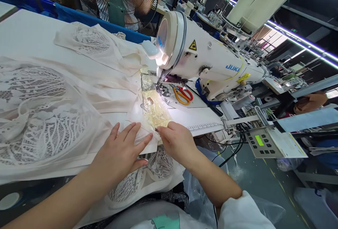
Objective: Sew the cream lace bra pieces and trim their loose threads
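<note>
My left hand (pixel 124 146) lies with its fingers spread on cream fabric (pixel 144 132) at the table's front edge. Just right of it, my right hand (pixel 175 141) is closed in a pinch at the edge of that fabric. A small dark tip shows at its fingertips, too little to name. Ahead of both hands is a yellowish, tape-covered patch (pixel 158 113) in front of the sewing machine's needle area (pixel 160 84). Bra pieces with lace cups (pixel 52 120) spread to the left, and another lace piece (pixel 161 164) hangs over the edge near my lap.
The white sewing machine (pixel 211 56) stands behind the hands with its lamp lit. Orange- and red-handled scissors (pixel 183 97) and a black-handled tool (pixel 215 109) lie under its arm. A control panel (pixel 264 142) is at right, a fan (pixel 116 0) behind the table.
</note>
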`<action>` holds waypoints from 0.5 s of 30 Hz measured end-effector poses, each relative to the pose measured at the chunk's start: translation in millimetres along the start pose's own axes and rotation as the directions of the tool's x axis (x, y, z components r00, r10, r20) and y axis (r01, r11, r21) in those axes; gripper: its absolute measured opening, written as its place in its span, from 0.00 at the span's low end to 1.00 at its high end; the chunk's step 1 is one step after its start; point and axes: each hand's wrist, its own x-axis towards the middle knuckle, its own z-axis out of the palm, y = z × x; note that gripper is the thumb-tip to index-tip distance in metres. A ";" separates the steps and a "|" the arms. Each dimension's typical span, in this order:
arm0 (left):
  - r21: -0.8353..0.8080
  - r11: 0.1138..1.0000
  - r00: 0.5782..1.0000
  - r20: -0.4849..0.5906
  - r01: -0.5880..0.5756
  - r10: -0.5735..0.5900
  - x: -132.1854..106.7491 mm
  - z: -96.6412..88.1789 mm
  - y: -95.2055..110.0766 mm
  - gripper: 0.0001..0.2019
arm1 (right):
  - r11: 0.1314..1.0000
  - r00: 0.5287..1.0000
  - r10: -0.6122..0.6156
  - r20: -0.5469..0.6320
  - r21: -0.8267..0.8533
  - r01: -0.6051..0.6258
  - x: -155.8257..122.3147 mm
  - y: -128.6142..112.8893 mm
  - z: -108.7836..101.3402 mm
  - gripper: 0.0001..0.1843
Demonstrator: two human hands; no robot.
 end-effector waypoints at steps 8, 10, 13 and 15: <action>-0.023 1.000 1.000 -0.001 -0.004 0.004 -3.5 3.3 2.2 0.26 | 0.994 0.998 -0.010 -0.060 0.106 0.016 8.4 -5.9 19.9 0.10; -0.012 1.000 1.000 0.010 -0.009 0.009 -2.3 0.7 2.8 0.28 | 0.995 0.998 -0.013 -0.062 0.095 0.018 10.3 -6.4 23.0 0.10; 0.011 1.000 0.999 0.036 -0.016 0.016 0.7 -4.0 3.7 0.28 | 0.998 0.998 -0.034 -0.047 0.059 0.036 10.1 -5.2 23.6 0.10; 0.018 1.000 0.998 0.057 -0.017 0.016 2.6 -6.0 4.3 0.28 | 0.998 0.999 -0.046 -0.028 0.039 0.047 7.2 -3.5 21.5 0.10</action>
